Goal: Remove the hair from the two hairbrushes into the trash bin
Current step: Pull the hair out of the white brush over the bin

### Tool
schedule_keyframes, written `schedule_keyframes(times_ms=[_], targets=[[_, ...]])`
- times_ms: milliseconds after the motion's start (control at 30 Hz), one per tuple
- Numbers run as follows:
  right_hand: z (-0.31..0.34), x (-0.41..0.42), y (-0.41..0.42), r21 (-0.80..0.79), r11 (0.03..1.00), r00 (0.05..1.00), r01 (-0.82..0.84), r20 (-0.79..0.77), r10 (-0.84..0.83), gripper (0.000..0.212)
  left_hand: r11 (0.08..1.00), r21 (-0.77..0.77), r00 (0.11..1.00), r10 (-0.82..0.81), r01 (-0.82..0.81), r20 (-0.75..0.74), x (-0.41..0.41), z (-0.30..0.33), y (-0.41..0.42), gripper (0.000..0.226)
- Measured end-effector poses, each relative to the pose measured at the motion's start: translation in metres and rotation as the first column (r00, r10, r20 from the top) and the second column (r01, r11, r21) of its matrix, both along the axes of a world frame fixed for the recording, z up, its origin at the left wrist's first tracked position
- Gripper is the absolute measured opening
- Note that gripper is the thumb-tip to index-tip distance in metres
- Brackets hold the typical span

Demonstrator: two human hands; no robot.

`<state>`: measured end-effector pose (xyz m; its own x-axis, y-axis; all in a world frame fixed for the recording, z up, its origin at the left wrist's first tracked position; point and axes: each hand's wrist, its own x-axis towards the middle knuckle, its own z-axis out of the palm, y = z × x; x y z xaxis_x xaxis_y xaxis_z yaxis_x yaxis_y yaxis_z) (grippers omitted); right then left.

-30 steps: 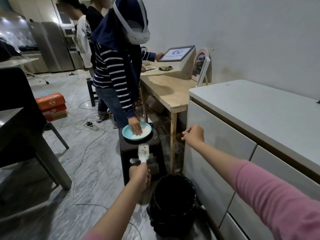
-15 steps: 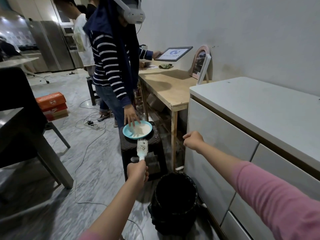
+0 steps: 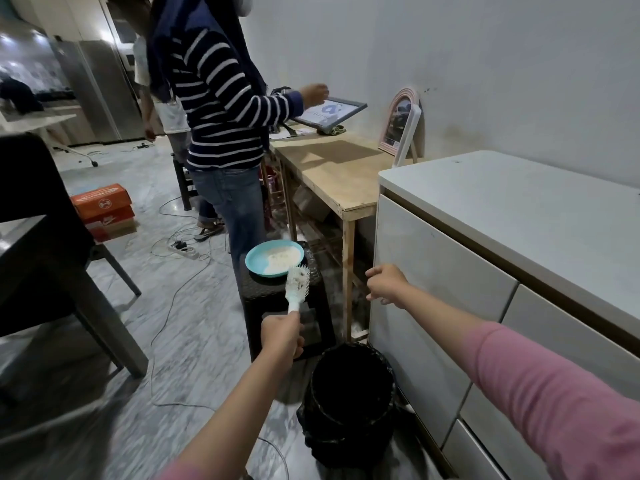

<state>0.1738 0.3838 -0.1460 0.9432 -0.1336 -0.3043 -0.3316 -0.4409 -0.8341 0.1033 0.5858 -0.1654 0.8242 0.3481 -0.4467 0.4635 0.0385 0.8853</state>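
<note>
My left hand (image 3: pixel 281 336) is closed around the handle of a white hairbrush (image 3: pixel 298 284). The brush stands head up in front of a dark stool, with dark specks of hair among its bristles. My right hand (image 3: pixel 386 284) hovers to the right of the brush, in front of the white cabinet. Its fingers are loosely apart and I see nothing in it. The black trash bin (image 3: pixel 346 431), lined with a black bag, stands on the floor below and between both hands. A second hairbrush is not in sight.
A black stool (image 3: pixel 277 299) carries a teal plate (image 3: pixel 254 261) of white powder. Behind it a person in a striped top (image 3: pixel 221 109) touches a tablet (image 3: pixel 329 114) on a wooden table (image 3: pixel 332 171). White cabinet (image 3: pixel 485 220) at right, dark table (image 3: pixel 52 271) at left, cables on the floor.
The person in stripes lifted a hand off the plate, stood up and reached to the tablet. My right hand loosened from a fist. The brush stayed roughly in place.
</note>
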Motion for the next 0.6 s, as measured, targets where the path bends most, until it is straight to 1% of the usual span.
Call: schedule_keyframes(times_ms=[167, 233, 300, 367, 433, 500, 600], targets=[[-0.001, 0.003, 0.009, 0.013, 0.999, 0.994, 0.036, 0.101, -0.037, 0.023, 0.992, 0.046, 0.993, -0.116, 0.115, 0.017, -0.003, 0.006, -0.013, 0.026], [-0.003, 0.006, 0.013, 0.014, 0.999, 0.992, 0.041, 0.119, -0.042, 0.019, 0.985, 0.058, 0.986, -0.166, 0.164, 0.027, -0.007, 0.011, -0.019, 0.028], [-0.002, 0.007, 0.019, 0.031, 1.0, 0.996, 0.007, 0.089, -0.01, 0.03, 0.976, 0.068, 0.978, -0.209, 0.207, 0.026, -0.01, 0.017, -0.024, 0.027], [-0.001, 0.007, 0.024, 0.078, 0.996, 0.999, -0.039, 0.032, 0.036, 0.049, 0.967, 0.072, 0.969, -0.245, 0.243, 0.021, -0.011, 0.02, -0.028, 0.026], [0.001, 0.007, 0.029, 0.147, 0.987, 0.998, -0.067, -0.009, 0.069, 0.063, 0.96, 0.077, 0.962, -0.272, 0.27, 0.015, -0.012, 0.022, -0.033, 0.028], [0.006, 0.004, 0.032, 0.18, 0.98, 0.996, -0.083, -0.021, 0.088, 0.061, 0.958, 0.075, 0.96, -0.279, 0.277, 0.016, -0.013, 0.023, -0.036, 0.03], [0.007, -0.001, 0.034, 0.104, 0.987, 0.991, -0.122, -0.039, 0.127, 0.05, 0.96, 0.062, 0.962, -0.273, 0.272, 0.022, -0.014, 0.025, -0.038, 0.03]])
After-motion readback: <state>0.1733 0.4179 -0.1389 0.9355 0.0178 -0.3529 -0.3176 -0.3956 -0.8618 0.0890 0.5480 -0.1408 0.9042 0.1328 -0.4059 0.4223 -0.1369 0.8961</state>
